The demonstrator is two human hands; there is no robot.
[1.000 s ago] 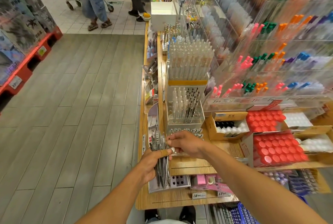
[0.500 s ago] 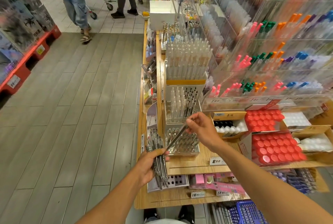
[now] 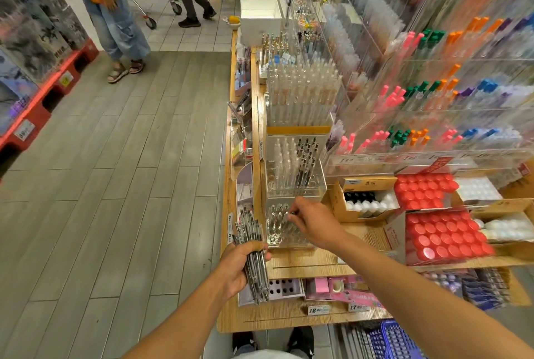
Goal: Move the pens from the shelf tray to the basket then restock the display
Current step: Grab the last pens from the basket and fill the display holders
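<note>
Behind the right hand [image 3: 313, 221], the pen [image 3: 291, 213] tip hides.

Lower centre: pen bundle [image 3: 254, 260] in left hand [image 3: 237, 267], left of tray [image 3: 284, 231]; right hand [image 3: 313, 224] over tray.

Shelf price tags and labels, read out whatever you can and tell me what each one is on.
"12 90": white price tag on the shelf's front edge.
"17": the tag beside it; the rest is blurred.
"1 90": strip label under the coloured pens.
Cardboard box print: blurred, unreadable.
</note>
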